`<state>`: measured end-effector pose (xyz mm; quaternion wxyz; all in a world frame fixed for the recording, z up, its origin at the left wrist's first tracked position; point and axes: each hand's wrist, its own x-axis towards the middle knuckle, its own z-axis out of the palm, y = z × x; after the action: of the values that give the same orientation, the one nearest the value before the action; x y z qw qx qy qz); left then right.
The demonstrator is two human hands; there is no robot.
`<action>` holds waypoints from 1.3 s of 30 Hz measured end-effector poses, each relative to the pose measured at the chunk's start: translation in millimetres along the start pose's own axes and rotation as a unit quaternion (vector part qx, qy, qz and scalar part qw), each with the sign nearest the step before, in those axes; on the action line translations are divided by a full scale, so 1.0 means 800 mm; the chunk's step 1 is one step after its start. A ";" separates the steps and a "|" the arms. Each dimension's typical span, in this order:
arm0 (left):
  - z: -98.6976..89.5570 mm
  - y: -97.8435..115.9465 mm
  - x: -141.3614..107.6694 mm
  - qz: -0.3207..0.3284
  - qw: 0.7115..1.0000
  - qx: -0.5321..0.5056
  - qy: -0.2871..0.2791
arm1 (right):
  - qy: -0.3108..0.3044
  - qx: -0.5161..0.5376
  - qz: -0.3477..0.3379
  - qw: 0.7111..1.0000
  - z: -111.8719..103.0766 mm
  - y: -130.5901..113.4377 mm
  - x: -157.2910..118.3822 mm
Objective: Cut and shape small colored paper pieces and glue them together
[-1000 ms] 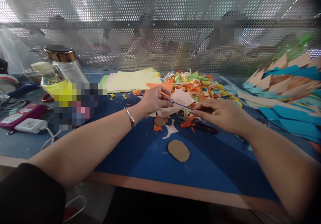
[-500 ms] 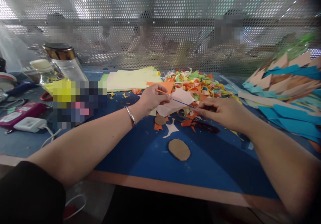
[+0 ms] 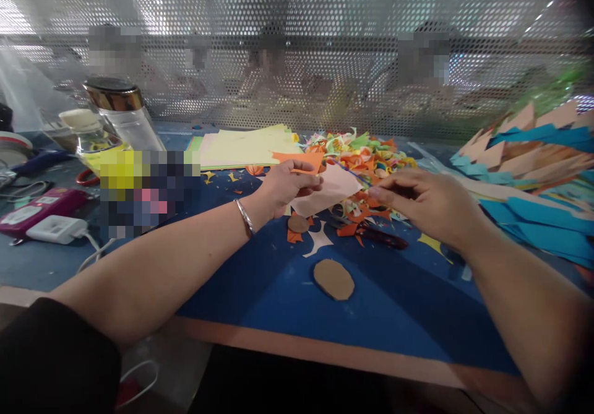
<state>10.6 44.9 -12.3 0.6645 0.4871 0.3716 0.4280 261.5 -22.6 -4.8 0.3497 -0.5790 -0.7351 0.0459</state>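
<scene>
My left hand [image 3: 293, 186] is closed with thumb and fingers pinched together; what it holds, if anything, is too small to make out. Right behind its fingers is a piece of orange paper [image 3: 301, 161]. My right hand [image 3: 427, 207] pinches a thin blue stick [image 3: 350, 174], whose blurred far end points up toward the left fingertips. Beneath and between the hands lies a pale pink sheet of paper [image 3: 327, 191]. Nearer to me are an oval cardboard piece [image 3: 334, 280], a smaller round one [image 3: 297, 223] and a dark red-handled tool [image 3: 383, 237].
A heap of colourful paper scraps [image 3: 371, 154] lies beyond the hands, beside stacked pale yellow sheets [image 3: 245, 145]. Folded blue and peach paper [image 3: 533, 210] fills the right side. Bottles [image 3: 123, 117] and a white charger [image 3: 58, 231] stand left. A perforated metal screen [image 3: 297, 92] closes the back.
The blue stick has tilted more steeply, its far end rising away from the left fingertips. My right hand has shifted slightly right and up; my left hand has barely moved.
</scene>
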 end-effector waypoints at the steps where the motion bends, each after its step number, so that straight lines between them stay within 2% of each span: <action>1: 0.000 0.001 0.000 -0.004 1.000 -0.004 0.005 | 0.027 0.012 0.004 1.000 0.000 -0.002 -0.001; 5: 0.004 0.005 -0.005 -0.017 1.000 -0.020 0.008 | 0.109 0.083 0.065 0.988 -0.002 -0.010 -0.004; 12: 0.017 0.006 -0.019 -0.039 0.999 -0.027 -0.018 | 0.146 0.216 0.064 0.963 0.004 -0.033 -0.011; 17: 0.021 0.007 -0.022 -0.053 0.998 -0.032 -0.021 | 0.139 0.313 0.039 0.939 0.005 -0.050 -0.016; 25: 0.028 0.013 -0.028 -0.078 0.996 -0.045 -0.017 | 0.123 0.273 0.038 0.953 0.005 -0.051 -0.017; 39: 0.026 0.010 -0.027 -0.082 0.995 -0.052 -0.036 | 0.120 0.238 0.034 0.963 0.006 -0.053 -0.017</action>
<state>20.2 18.8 2.1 0.7350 0.4345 0.3631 0.3730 225.3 -46.5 5.8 0.5612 -0.5052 -0.6354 0.1614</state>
